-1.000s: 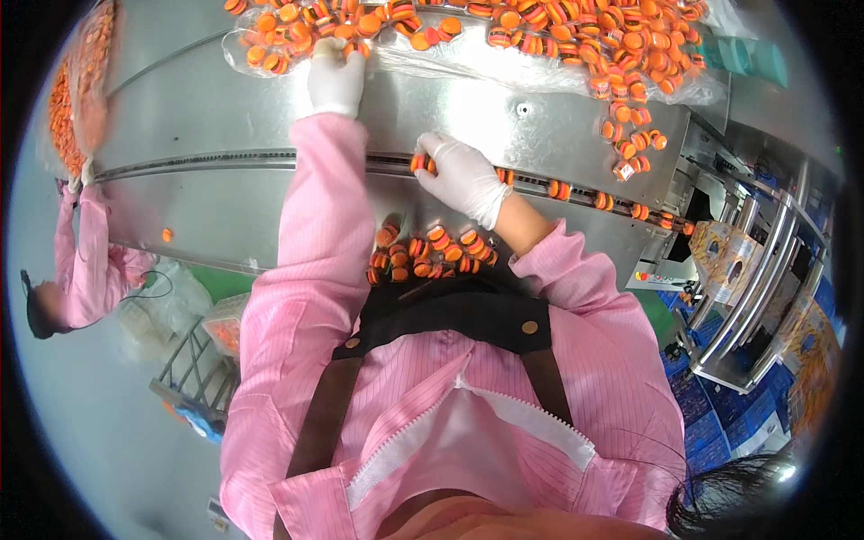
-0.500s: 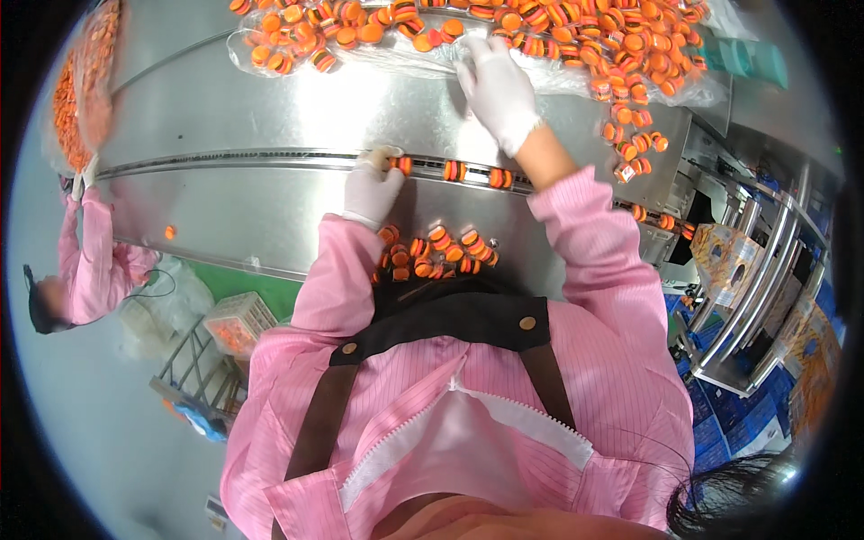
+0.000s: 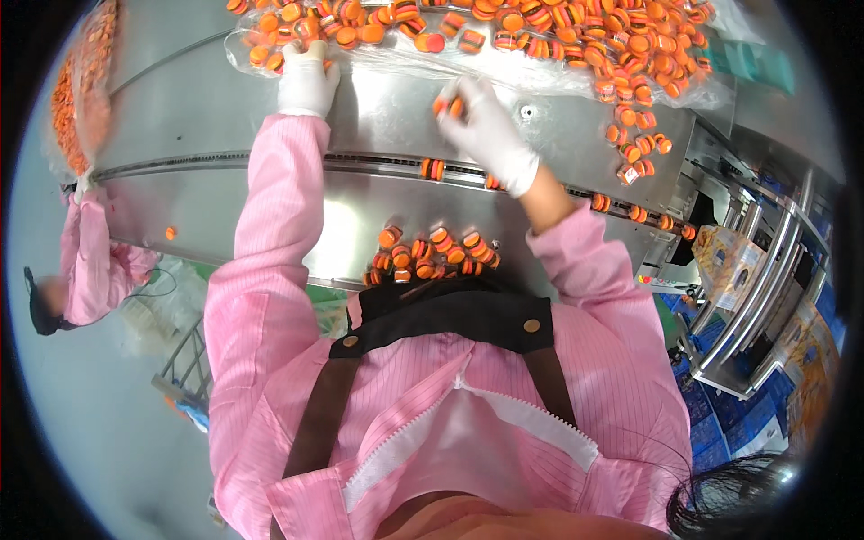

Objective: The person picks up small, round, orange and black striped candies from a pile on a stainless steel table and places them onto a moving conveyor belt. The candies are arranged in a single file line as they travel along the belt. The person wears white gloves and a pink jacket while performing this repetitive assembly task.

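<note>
- Head view: the left hand [image 3: 306,83], in a white glove, reaches to the far left of the steel counter [image 3: 225,117] and lies on the near edge of the big heap of orange pieces [image 3: 558,31]. Its fingers curl down among the pieces, but whether they grip one cannot be told.
- The right hand [image 3: 490,130], also gloved in white, hovers over the middle of the counter, just far of the dark track. It pinches one orange piece [image 3: 447,106] between thumb and fingertips.
- The heap rests on clear plastic sheet [image 3: 396,65] along the far edge and spills down the right side.
- A dark track [image 3: 270,162] crosses the counter from left to right. Only a few pieces stand in it: one pair [image 3: 433,168] near the middle, and several more [image 3: 630,211] spaced out to the right.
- A small cluster of pieces [image 3: 432,252] lies at the near edge, just beside the person's chest.
- As a judgement, the work is far from finished: the heap is large, and the track is mostly bare on the left.
- A second person in pink [image 3: 85,261] stands at the far left, beside another orange heap [image 3: 76,90].
- Hard to make out: the left fingertips among the pieces, the track beneath the right wrist, the blurred heap at the left rim, and the bent machinery [image 3: 765,279] on the right.
</note>
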`<control>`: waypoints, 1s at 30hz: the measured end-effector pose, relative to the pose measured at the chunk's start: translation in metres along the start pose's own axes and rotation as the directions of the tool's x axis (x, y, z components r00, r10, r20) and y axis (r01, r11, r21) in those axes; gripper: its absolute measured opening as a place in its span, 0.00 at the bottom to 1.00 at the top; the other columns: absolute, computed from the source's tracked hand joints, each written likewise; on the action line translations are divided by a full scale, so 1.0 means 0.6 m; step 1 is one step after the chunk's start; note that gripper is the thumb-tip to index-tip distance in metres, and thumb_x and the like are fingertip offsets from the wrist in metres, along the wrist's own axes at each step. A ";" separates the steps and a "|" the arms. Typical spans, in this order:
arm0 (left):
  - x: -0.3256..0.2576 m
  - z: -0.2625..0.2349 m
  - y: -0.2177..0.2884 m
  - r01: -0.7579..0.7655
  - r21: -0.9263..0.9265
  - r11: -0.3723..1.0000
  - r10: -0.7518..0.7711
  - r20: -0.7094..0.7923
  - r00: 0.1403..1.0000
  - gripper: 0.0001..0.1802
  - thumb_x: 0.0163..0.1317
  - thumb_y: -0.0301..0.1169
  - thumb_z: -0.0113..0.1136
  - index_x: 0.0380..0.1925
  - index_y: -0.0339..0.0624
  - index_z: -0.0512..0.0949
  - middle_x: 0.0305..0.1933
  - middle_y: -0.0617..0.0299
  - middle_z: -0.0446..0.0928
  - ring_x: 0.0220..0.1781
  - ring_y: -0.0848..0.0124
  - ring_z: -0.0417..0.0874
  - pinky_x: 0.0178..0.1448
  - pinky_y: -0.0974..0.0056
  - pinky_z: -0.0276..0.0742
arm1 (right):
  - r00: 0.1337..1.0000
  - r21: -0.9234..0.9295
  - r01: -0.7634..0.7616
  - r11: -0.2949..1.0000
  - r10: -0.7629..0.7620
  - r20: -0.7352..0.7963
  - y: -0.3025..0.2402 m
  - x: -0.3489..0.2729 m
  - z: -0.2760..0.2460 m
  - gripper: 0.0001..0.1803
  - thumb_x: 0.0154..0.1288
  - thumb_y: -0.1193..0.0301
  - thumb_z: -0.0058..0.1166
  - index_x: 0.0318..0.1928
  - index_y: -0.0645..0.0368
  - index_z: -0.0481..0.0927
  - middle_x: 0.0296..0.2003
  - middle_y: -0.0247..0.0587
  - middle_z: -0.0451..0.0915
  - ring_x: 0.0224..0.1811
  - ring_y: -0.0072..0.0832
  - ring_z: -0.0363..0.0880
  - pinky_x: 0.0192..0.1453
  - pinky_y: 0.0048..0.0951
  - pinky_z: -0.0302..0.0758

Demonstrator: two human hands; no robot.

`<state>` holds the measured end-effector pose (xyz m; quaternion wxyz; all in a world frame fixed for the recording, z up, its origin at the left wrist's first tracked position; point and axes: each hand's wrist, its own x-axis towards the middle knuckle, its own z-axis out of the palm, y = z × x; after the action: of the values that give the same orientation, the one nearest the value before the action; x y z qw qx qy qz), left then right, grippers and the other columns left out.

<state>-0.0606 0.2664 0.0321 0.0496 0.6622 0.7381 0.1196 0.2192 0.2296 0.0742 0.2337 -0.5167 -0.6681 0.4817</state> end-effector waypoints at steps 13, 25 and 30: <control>-0.231 -0.056 0.115 0.280 -0.308 0.909 -0.182 0.311 0.933 0.15 0.52 0.35 0.68 0.34 0.40 0.75 0.32 0.50 0.77 0.34 0.53 0.80 0.40 0.55 0.76 | 0.996 -0.469 0.089 0.879 -0.064 0.068 0.031 -0.078 0.000 0.08 0.62 0.67 0.54 0.40 0.56 0.76 0.39 0.48 0.74 0.39 0.45 0.79 0.43 0.43 0.78; -0.040 -0.055 0.143 -0.139 -0.199 0.970 0.131 -0.052 0.990 0.23 0.52 0.43 0.70 0.45 0.44 0.78 0.45 0.50 0.76 0.48 0.50 0.78 0.50 0.52 0.76 | 0.985 -0.755 0.161 0.635 -0.051 0.167 0.035 0.120 -0.047 0.16 0.60 0.64 0.57 0.46 0.57 0.75 0.43 0.49 0.78 0.41 0.46 0.81 0.44 0.47 0.77; 0.053 -0.040 0.109 -0.263 0.033 0.964 0.258 0.115 0.959 0.19 0.55 0.38 0.67 0.45 0.45 0.77 0.47 0.52 0.75 0.52 0.53 0.75 0.51 0.53 0.76 | 0.968 -0.691 0.093 0.717 0.097 0.230 0.025 0.121 -0.067 0.16 0.59 0.63 0.55 0.45 0.56 0.76 0.39 0.52 0.79 0.40 0.46 0.81 0.45 0.46 0.76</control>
<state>-0.0070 0.3013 0.0738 0.0581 0.7600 0.6434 0.0708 0.2328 0.3122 0.0642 -0.0647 -0.5024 -0.8233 0.2560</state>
